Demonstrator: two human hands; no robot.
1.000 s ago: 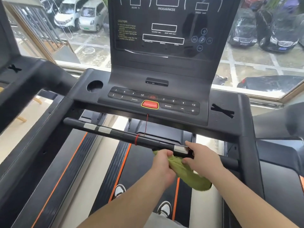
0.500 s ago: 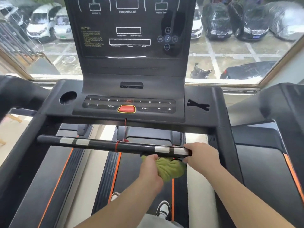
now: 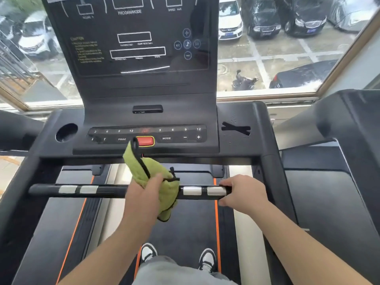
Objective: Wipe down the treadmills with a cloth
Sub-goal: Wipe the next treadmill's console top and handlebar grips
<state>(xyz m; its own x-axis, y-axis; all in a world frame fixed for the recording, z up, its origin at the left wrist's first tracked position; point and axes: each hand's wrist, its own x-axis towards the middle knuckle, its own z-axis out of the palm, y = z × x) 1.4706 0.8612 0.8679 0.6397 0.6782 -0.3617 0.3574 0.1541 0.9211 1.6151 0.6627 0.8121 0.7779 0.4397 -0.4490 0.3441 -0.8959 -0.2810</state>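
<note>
Window-side treadmill point(image 3: 144, 95): left hand point(image 3: 141, 200) clutches green cloth point(image 3: 156, 167) over its crossbar point(image 3: 102, 191), right hand point(image 3: 244, 192) clasps the bar's end.

The crossbar point(image 3: 47, 190) ran across the treadmill, between the console point(image 3: 185, 149) and the person. Its left stretch, with two silver sensor plates point(image 3: 67, 189), lay bare, and the gap between it and the console's front edge was open there. In the middle, the left hand point(image 3: 141, 200) and the bunched green cloth point(image 3: 156, 171) it held filled that gap, and the cloth's upper corner reached up in front of the red stop button point(image 3: 146, 140). The right hand point(image 3: 244, 194) gripped the bar's right end, just beside the right side arm point(image 3: 265, 140), so little room was left there. Below the bar, the belt point(image 3: 191, 219) was open down to the shoes point(image 3: 207, 258).
</note>
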